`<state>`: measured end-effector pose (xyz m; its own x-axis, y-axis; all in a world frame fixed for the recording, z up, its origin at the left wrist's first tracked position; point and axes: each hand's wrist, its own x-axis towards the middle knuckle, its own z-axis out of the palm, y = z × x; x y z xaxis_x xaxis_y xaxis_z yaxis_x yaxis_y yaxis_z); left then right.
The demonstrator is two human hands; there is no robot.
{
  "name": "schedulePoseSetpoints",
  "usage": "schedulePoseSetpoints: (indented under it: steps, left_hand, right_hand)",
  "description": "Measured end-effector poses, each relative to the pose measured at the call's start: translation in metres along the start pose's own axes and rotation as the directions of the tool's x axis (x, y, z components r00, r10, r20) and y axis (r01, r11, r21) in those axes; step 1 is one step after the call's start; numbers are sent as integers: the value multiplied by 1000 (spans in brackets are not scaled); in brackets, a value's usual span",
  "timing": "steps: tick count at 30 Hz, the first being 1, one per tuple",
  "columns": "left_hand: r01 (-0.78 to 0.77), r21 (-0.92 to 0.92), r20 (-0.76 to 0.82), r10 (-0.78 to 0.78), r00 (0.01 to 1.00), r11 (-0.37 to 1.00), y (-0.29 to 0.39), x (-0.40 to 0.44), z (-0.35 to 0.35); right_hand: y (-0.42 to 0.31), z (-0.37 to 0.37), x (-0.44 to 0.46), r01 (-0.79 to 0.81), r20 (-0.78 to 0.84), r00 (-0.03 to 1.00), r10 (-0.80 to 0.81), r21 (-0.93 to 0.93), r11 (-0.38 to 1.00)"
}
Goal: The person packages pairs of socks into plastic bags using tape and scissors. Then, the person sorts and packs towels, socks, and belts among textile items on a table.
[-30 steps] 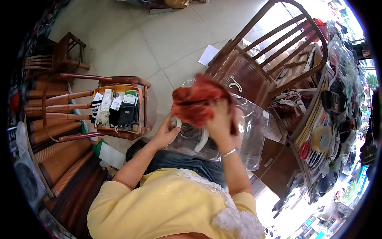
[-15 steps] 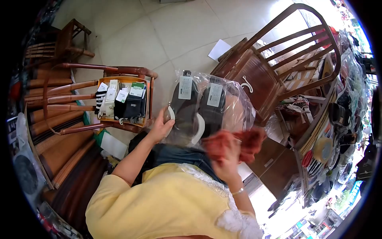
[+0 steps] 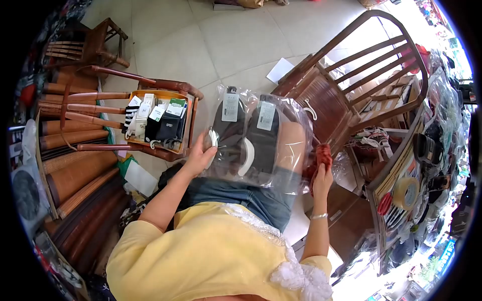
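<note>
Across my lap lies a clear plastic bag holding two dark sock-like items with pale labels and white curved hooks. My left hand is closed on the left edge of the bag, beside a white hook. Off the bag's right side, my right hand grips a bunched red cloth. Part of the cloth hangs below the fingers.
To the left, a yellow tray of labelled socks rests on a bamboo chair. A wooden chair with a white hook on its seat stands at right. Beyond it, packed goods and a tape roll crowd a shelf.
My right hand has moved right with the red cloth, from over the bag's lower right corner to beside it. The left hand keeps its hold on the bag's edge.
</note>
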<state>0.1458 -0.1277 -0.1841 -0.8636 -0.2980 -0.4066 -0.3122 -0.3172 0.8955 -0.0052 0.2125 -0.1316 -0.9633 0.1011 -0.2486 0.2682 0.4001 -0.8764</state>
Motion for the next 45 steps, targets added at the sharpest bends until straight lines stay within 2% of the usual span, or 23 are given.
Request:
schedulePoseSetpoints:
  steps: [1,3,7,8,9,10,11,13,16,17,19,25,27,29,30,31,32,35,39,40,41,43,45]
  left_hand:
    - [1,7,1,-1,1000,1000,-1,-2,5]
    - [-59,7,-4,59,998,998,-1,-1,11]
    - [1,65,2,-1,1000,998,-20,8,6]
    - [-50,293,63,33,997,955,-62,20,-17]
    - [30,95,124,-42,991,995,-53,15,-16]
    - [136,-95,183,-117,976,986,-41,9,-14]
    - [367,-631,322,-200,926,683,4,-5,8]
    - [48,-142,49,-42,998,989,0,-7,14]
    - [-24,-1,-7,24,1000,1000,-5,-3,12]
    - [-15,-24,-9,15,1000,1000,-4,-3,11]
    - [-1,-27,6,1,1000,1000,0,1,9]
    - [-63,36,45,61,997,997,-9,6,12]
    - [122,-220,109,-100,989,968,10,2,15]
    - [-75,182,33,71,997,980,-6,4,9]
    - [-66,138,33,62,998,988,-2,3,10]
    - [-55,90,31,52,998,994,1,1,12]
    - [-61,83,32,58,998,995,1,2,13]
    - [-83,111,24,81,996,990,1,7,12]
    - [-99,-74,93,106,990,992,4,1,21]
    - [-34,359,117,-9,993,933,-4,-2,9]
    - [-1,347,2,0,1000,938,-14,-1,10]
    - [97,187,50,-108,993,977,-8,1,11]
    - [53,106,13,-55,998,993,-4,0,21]
  right_hand:
    - [-9,-1,-15,21,-84,996,-12,101,995]
    - [-9,3,-45,558,35,825,-564,-213,802]
    - [-76,82,-116,804,553,533,-640,-95,587]
    - [-65,100,-119,847,647,466,-604,-127,516]
    - [-47,115,-118,886,736,395,-550,-146,440]
    - [-41,120,-107,818,758,456,-467,-149,556]
    - [-28,115,-98,839,770,476,-424,-254,481]
    - [-24,93,-73,780,688,609,-395,-428,456]
    - [37,24,-19,598,378,786,-488,-666,446]
    - [37,6,-14,485,369,874,-316,-617,620]
    - [25,-5,-22,640,390,743,-544,-651,407]
    - [-28,115,-120,880,767,344,-541,-62,470]
    - [-35,133,-105,747,811,477,-338,-171,642]
    - [-23,117,-72,776,656,625,-423,-465,426]
    - [1,100,-49,689,483,720,-498,-587,426]
    - [-13,82,-23,496,347,868,-356,-560,664]
    - [-10,65,-9,528,246,822,-513,-668,525]
    - [1,56,15,473,246,880,-406,-516,714]
    - [-58,145,-59,860,606,498,-620,-255,442]
    - [-66,169,-67,894,609,440,-660,-227,386]
    - [-74,186,-65,923,608,381,-697,-200,330]
    - [-80,202,-36,821,661,540,-521,-280,497]
    - [-88,200,7,837,542,546,-639,-384,390]
